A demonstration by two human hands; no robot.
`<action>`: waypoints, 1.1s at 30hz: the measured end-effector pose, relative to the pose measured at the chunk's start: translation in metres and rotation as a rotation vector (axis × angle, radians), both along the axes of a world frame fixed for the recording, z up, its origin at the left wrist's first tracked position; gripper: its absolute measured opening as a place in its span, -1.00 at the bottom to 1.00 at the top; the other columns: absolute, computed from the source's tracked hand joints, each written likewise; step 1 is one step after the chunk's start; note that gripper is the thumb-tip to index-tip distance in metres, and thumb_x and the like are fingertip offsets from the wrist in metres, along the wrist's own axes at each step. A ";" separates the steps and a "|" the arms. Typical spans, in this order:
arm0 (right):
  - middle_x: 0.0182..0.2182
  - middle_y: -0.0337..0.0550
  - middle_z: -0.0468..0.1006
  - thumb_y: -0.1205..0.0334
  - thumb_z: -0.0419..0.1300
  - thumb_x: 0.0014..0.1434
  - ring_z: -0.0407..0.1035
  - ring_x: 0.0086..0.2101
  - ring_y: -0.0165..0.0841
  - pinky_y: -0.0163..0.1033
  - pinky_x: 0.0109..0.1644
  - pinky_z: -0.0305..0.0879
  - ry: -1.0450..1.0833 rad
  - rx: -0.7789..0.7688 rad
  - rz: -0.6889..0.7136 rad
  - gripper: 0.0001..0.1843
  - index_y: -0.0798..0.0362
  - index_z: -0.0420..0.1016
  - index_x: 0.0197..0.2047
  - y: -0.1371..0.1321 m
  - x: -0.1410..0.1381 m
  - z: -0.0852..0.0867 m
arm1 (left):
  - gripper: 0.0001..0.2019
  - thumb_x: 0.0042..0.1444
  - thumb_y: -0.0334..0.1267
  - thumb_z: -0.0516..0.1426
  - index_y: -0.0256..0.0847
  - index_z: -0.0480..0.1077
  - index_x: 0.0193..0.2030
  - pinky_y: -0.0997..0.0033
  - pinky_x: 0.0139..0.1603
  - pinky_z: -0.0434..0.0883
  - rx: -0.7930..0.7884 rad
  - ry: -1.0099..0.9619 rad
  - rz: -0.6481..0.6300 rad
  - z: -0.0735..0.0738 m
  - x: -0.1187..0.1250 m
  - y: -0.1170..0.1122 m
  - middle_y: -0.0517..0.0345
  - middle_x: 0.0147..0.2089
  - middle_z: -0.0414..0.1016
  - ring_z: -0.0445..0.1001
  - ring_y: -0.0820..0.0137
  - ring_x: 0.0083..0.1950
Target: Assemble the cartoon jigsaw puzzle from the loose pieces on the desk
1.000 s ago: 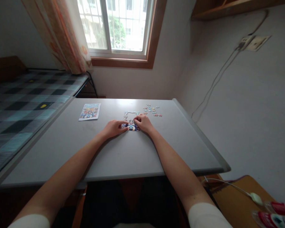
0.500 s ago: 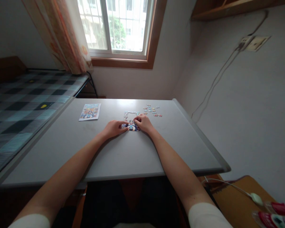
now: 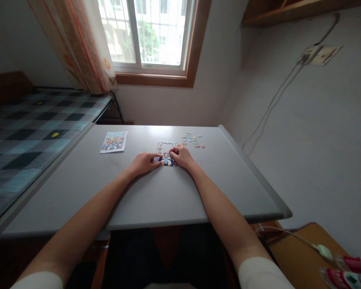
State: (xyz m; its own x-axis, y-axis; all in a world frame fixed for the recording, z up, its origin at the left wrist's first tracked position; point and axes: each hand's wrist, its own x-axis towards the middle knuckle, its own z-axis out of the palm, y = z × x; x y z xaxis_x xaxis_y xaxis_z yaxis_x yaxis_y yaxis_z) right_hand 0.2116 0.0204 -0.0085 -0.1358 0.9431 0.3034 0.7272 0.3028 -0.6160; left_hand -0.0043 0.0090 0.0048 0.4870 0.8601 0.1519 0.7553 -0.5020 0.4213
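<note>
A partly joined jigsaw puzzle (image 3: 167,162) lies flat on the grey table, its frame of pieces surrounding a bare gap and its near rows filled in. My left hand (image 3: 143,163) rests at the puzzle's left edge, thumb and forefinger spread apart and touching it. Over the right side, my right hand (image 3: 182,155) has its fingertips pinched at the inner pieces; a puzzle piece seems to be between them, mostly hidden by the fingers. Several loose puzzle pieces (image 3: 190,139) are scattered just beyond my right hand.
A printed picture sheet (image 3: 114,142) lies on the table (image 3: 168,196) to the left. Beside the table stands a bed (image 3: 48,120) with a checked cover. Cables run down the right wall, and bottles (image 3: 345,277) lie at lower right near a brown stool (image 3: 301,249).
</note>
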 end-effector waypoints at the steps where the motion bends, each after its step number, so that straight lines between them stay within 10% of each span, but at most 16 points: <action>1: -0.36 -0.18 0.40 0.29 0.19 0.13 0.32 -0.33 -0.41 -0.29 -0.10 0.24 -0.001 -0.002 -0.001 -0.84 0.06 0.62 -0.30 0.000 0.000 0.001 | -0.54 0.09 0.13 0.08 -0.05 0.53 0.00 0.49 -0.44 0.09 0.000 0.003 0.002 0.000 0.000 0.000 0.23 -0.53 0.40 0.27 0.47 -0.51; 20: -0.32 -0.18 0.45 0.36 0.14 0.12 0.35 -0.36 -0.44 -0.30 -0.10 0.29 0.083 0.002 -0.027 -0.78 0.09 0.57 -0.18 0.001 0.003 0.002 | -0.50 0.08 0.15 0.07 -0.07 0.50 0.03 0.48 -0.42 0.11 -0.005 0.008 0.006 -0.001 -0.001 0.000 0.23 -0.50 0.41 0.30 0.45 -0.49; 33: -0.14 -0.07 0.55 0.43 0.02 0.08 0.41 -0.14 -0.28 -0.21 0.01 0.29 0.134 -0.058 -0.769 -0.57 0.03 0.53 -0.02 0.010 0.094 0.015 | -0.54 0.18 0.08 -0.01 -0.07 0.50 0.06 0.48 -0.41 0.14 0.011 0.038 -0.012 0.001 -0.002 0.001 0.18 -0.48 0.44 0.35 0.43 -0.47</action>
